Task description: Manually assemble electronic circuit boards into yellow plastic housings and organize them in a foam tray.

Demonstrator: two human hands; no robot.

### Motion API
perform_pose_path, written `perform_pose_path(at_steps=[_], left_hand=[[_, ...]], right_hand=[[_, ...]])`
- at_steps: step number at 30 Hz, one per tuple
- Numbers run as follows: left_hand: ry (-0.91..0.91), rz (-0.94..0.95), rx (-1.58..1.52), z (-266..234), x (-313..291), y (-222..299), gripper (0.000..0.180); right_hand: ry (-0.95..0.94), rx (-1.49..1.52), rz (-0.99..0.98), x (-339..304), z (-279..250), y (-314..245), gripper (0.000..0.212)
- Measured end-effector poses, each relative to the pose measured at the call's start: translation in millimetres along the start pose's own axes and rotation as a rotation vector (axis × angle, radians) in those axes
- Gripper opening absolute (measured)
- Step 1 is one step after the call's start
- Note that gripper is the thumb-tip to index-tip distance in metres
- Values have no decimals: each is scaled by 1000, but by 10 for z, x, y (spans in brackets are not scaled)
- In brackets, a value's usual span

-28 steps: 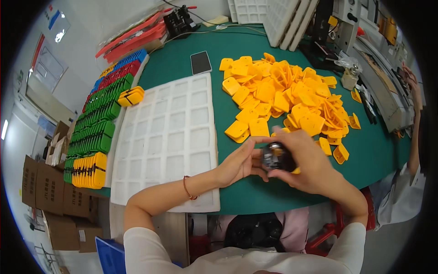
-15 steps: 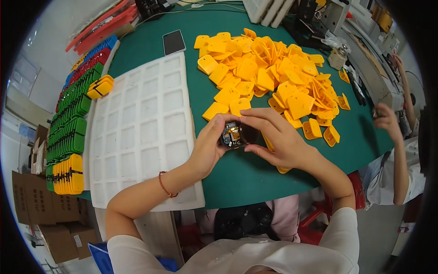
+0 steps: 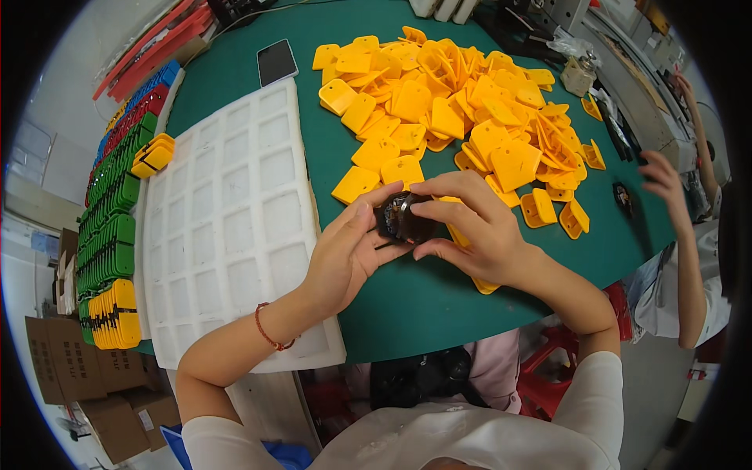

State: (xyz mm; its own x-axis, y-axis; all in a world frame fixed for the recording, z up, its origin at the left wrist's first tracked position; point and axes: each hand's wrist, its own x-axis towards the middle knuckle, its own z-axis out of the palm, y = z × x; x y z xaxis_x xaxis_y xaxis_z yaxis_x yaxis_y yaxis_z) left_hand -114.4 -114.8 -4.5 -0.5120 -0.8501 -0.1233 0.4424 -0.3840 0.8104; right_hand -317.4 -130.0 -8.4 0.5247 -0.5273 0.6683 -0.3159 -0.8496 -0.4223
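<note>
Between my two hands, above the green table, is a small black electronic device (image 3: 403, 218) with part of its circuit board exposed on the left side. My left hand (image 3: 342, 249) supports it from the left, thumb by its upper edge and fingers reaching under it. From the right, my right hand (image 3: 479, 227) grips its dark, smooth side between fingers and thumb. The fingers cover much of the device. Just beyond my hands lies a large heap of yellow plastic covers (image 3: 446, 102), a few of them partly hidden behind my right hand.
A white compartment tray (image 3: 229, 205) lies left of my hands. Banded stacks of green covers (image 3: 110, 243), plus red, blue and yellow ones, line the left edge. A phone (image 3: 276, 62) rests beyond the tray. At right, a co-worker's hand (image 3: 664, 184) is near a small dark part (image 3: 623, 199).
The device has tilted in my fingers, so less of its circuit board shows. My left fingers have stretched out beneath it. At right, a small dark part now lies near the co-worker's raised hand.
</note>
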Motion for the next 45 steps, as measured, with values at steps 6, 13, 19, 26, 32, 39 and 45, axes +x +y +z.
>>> perform_pose_path(at_steps=[6,13,19,26,32,39,45], left_hand=[[-23,45,78,36,-34,12,44],[-26,72,232,51,-66,16,45],[-88,126,257,35,-82,4,45],[-71,170,339,40,-101,-4,44],[-86,191,376,27,-109,-6,44],[-102,224,419,25,-109,-1,44],[-94,218,376,0,-112,-22,45]], right_hand=[[41,-23,-48,2,13,-10,45],[61,-3,-101,12,19,-33,42],[60,-3,-115,19,7,-48,41],[78,12,-135,37,8,-55,39],[87,10,-133,43,12,-63,36],[74,-2,-132,28,22,-58,34],[88,13,-122,23,22,-51,32]])
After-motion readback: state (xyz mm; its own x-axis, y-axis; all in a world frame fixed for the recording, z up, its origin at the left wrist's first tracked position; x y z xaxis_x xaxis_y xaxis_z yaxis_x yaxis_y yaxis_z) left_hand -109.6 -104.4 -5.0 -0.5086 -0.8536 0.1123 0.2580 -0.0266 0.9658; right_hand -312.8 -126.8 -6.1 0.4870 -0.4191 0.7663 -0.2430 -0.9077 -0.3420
